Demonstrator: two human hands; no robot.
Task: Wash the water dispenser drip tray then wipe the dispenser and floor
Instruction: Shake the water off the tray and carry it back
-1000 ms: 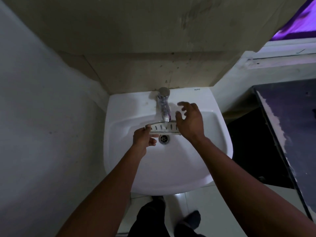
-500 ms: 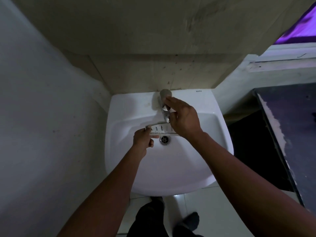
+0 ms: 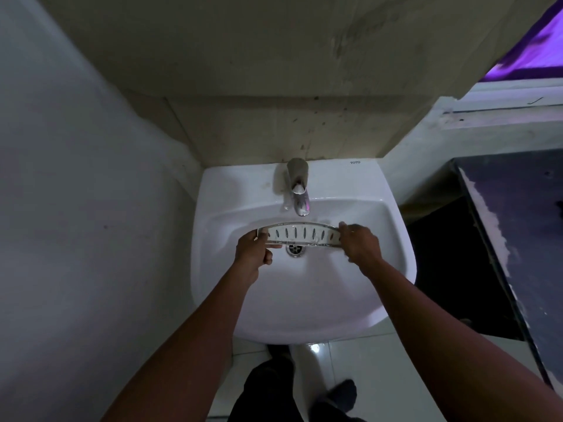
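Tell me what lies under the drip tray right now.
The white sink basin, with its metal drain peeking out below the near edge of the drip tray. The tray covers the drain's far part. The left hand and right hand grip its ends.

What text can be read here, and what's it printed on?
"TOTO": on the back rim of the white sink, right of the tap.
No other text shows. The drip tray, the tap and the walls carry no readable marks.
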